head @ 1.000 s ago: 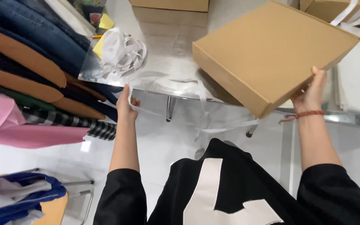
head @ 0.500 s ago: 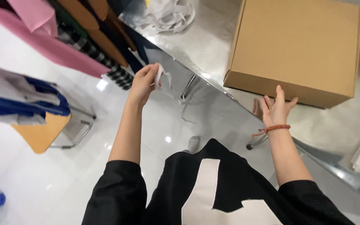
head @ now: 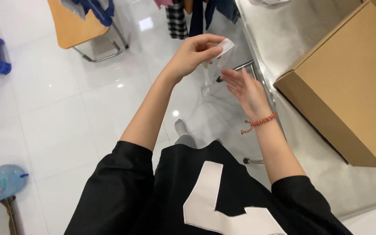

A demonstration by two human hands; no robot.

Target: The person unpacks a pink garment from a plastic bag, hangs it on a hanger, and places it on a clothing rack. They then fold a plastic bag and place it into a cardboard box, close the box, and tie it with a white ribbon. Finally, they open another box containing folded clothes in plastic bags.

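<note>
Left grip (head: 195,53) pinches a thin, crinkled clear film (head: 217,55) with a white end, held above the glossy tiled floor. Right grip (head: 245,89) is open, flat-fingered, just below the film. Beside it, a smooth brown cardboard box (head: 349,82) sits on the steel tabletop (head: 279,30).

We no longer hold the cardboard box (head: 349,82); it now rests on the desk (head: 283,35). Our right hand (head: 245,91) has left it and meets the left hand (head: 194,54), which has lifted a clear plastic strip (head: 216,58).
</note>
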